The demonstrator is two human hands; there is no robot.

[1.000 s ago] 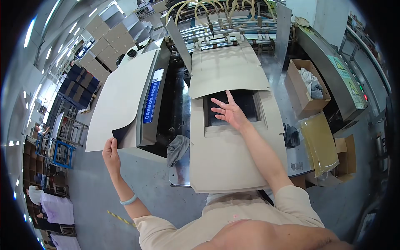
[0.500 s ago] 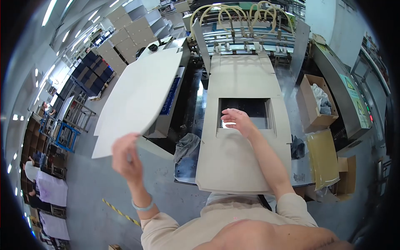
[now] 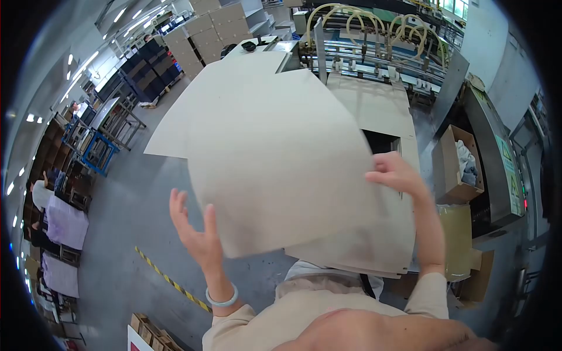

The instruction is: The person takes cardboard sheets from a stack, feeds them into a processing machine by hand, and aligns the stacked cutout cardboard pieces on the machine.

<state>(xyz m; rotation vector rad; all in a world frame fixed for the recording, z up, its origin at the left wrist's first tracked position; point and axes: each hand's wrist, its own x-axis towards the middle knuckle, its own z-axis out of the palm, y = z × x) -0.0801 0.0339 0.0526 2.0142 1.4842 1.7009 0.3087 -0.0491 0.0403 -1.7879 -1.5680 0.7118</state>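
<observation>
A large beige sheet (image 3: 275, 158) hangs in the air between my hands, partly over the stack of cut board (image 3: 374, 102) in front of the machine. My left hand (image 3: 199, 231) is beside the sheet's lower left edge, thumb and fingers spread, holding nothing. At the sheet's right edge is my right hand (image 3: 398, 174), its fingers bent together; the sheet's edge meets the fingertips. A dark opening (image 3: 380, 141) in the stack shows partly behind the sheet. Another pile of sheets (image 3: 175, 117) lies to the left.
The machine (image 3: 374, 50) with hoses stands ahead. On the right are a carton of rags (image 3: 465, 164), a yellowish plastic-wrapped block (image 3: 456, 240) and a metal guard (image 3: 494, 152). Blue-framed racks (image 3: 96, 153), stacked boxes (image 3: 216, 35) and seated people are at the left.
The sheet has come off the left pile and swung right, over the cut stack. My left hand has opened away from it. My right hand has moved right to its edge. The view has shifted left.
</observation>
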